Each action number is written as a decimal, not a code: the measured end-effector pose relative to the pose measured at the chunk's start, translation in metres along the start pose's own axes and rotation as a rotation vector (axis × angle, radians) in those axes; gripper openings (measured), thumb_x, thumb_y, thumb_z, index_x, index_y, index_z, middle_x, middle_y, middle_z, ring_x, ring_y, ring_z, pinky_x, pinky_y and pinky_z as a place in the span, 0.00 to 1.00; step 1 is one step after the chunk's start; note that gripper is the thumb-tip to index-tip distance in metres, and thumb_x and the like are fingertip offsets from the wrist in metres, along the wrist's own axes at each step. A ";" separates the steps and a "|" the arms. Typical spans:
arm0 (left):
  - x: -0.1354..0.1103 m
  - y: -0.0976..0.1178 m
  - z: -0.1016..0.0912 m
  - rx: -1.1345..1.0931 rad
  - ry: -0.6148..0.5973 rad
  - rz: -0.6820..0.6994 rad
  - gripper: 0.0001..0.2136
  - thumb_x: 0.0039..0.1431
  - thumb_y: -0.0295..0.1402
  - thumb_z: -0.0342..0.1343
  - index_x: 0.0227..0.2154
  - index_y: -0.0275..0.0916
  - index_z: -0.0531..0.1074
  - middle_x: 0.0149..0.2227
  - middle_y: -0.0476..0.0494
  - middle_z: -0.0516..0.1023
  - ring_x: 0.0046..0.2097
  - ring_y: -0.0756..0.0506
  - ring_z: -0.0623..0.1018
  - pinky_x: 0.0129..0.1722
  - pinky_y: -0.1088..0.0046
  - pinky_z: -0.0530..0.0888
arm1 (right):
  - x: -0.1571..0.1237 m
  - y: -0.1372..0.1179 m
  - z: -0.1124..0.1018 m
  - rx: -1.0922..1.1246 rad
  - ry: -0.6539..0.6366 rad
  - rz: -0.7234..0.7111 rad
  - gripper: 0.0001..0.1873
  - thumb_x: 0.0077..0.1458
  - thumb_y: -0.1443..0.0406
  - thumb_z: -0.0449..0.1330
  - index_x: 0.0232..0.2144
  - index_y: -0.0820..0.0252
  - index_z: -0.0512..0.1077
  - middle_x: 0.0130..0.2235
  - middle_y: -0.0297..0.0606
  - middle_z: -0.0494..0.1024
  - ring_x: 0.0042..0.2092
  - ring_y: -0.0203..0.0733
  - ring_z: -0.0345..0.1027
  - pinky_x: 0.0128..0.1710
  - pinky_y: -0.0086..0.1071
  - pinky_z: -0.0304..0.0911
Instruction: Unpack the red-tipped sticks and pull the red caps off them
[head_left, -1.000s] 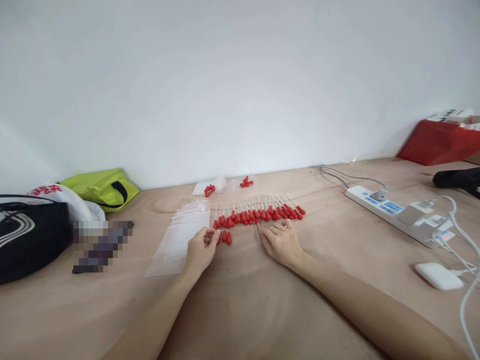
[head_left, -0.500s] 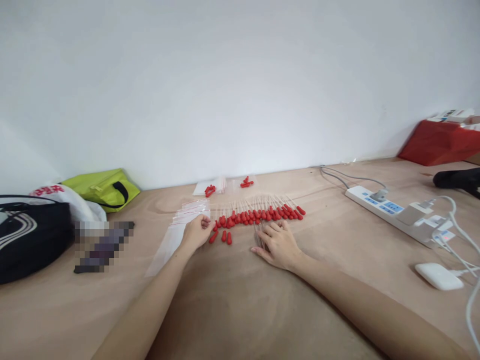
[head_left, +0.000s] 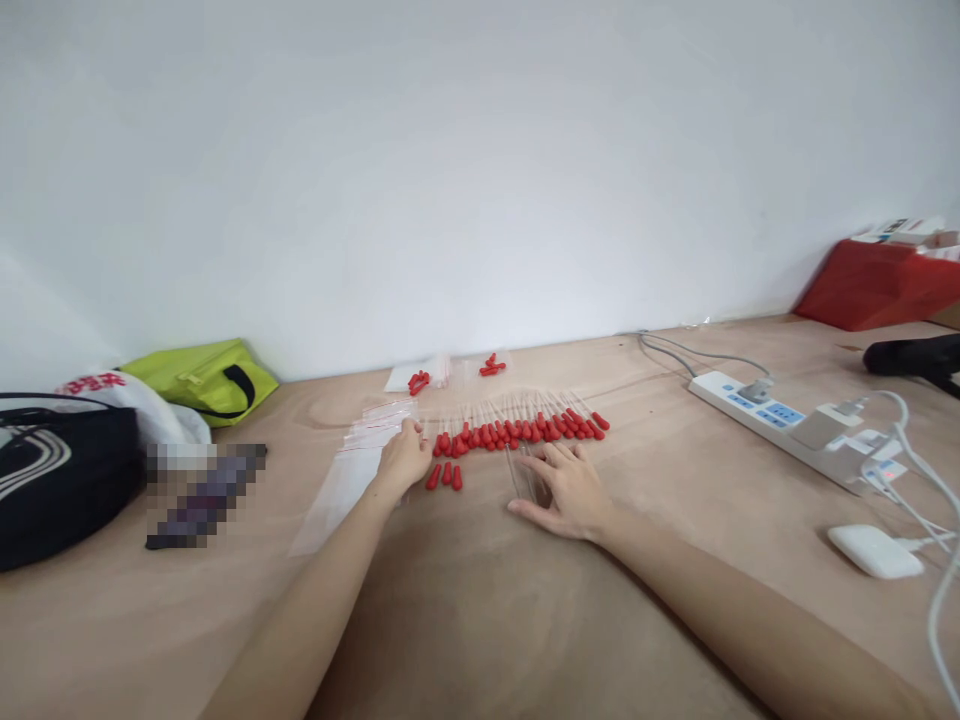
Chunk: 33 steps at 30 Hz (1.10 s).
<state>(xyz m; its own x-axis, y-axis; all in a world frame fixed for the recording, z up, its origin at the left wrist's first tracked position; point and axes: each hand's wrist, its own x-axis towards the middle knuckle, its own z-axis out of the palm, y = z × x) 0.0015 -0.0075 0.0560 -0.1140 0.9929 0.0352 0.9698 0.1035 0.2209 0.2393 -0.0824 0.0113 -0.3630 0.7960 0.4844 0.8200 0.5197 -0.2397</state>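
A row of glass droppers with red rubber bulbs (head_left: 525, 432) lies across the table, the clear tubes pointing away from me. Three red bulbs (head_left: 448, 473) sit apart in front of its left end. Just left of them is my left hand (head_left: 406, 458), its fingers curled together beside the clear zip bags (head_left: 349, 480); whatever is in them, if anything, is hidden. My right hand (head_left: 571, 492) rests on the table in front of the row with thumb and fingers spread. Several bare glass tubes (head_left: 517, 472) lie at its fingertips, partly covered by the hand.
Against the wall lie small bags with red bulbs (head_left: 418, 382) and more red bulbs (head_left: 492, 366). On the left are a black bag (head_left: 67, 490) and a green pouch (head_left: 202, 378). A white power strip (head_left: 780, 425) with cables and a white charging case (head_left: 874, 552) lie right.
My left hand has drawn slightly away from the loose red bulbs, and the leftmost one now stands straighter, closer to the other two. My right hand has shifted a little right, its thumb more spread.
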 end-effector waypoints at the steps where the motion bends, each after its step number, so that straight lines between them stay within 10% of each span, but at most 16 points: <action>1: -0.003 0.000 -0.001 0.007 0.035 0.005 0.12 0.55 0.27 0.44 0.42 0.35 0.59 0.37 0.37 0.73 0.39 0.40 0.74 0.33 0.69 0.66 | -0.001 0.001 0.001 0.014 0.034 0.023 0.25 0.49 0.48 0.52 0.43 0.58 0.68 0.35 0.40 0.70 0.38 0.42 0.61 0.39 0.37 0.50; 6: -0.030 -0.005 0.002 -0.096 0.298 0.282 0.10 0.55 0.26 0.43 0.41 0.37 0.60 0.39 0.38 0.70 0.39 0.43 0.74 0.35 0.69 0.69 | -0.001 0.010 0.008 0.074 0.223 0.096 0.14 0.54 0.58 0.51 0.38 0.59 0.70 0.31 0.39 0.70 0.36 0.41 0.62 0.39 0.36 0.53; 13: -0.065 0.004 0.035 -0.339 0.316 0.826 0.04 0.58 0.31 0.44 0.33 0.39 0.63 0.30 0.47 0.71 0.33 0.49 0.73 0.33 0.74 0.70 | -0.002 0.015 0.004 0.090 0.294 -0.056 0.25 0.51 0.55 0.55 0.50 0.57 0.63 0.47 0.46 0.65 0.48 0.46 0.58 0.44 0.40 0.53; 33: -0.072 0.024 0.045 -0.319 0.374 1.073 0.08 0.57 0.34 0.49 0.37 0.38 0.69 0.36 0.44 0.75 0.43 0.46 0.72 0.44 0.66 0.68 | -0.007 0.003 0.004 0.006 0.199 -0.238 0.12 0.57 0.63 0.48 0.30 0.58 0.71 0.35 0.36 0.72 0.37 0.36 0.59 0.47 0.38 0.44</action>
<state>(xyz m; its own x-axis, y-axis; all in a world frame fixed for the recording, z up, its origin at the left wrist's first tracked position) 0.0426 -0.0737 0.0153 0.6193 0.4782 0.6228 0.5162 -0.8456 0.1359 0.2425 -0.0853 0.0037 -0.4502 0.5755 0.6827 0.7192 0.6869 -0.1047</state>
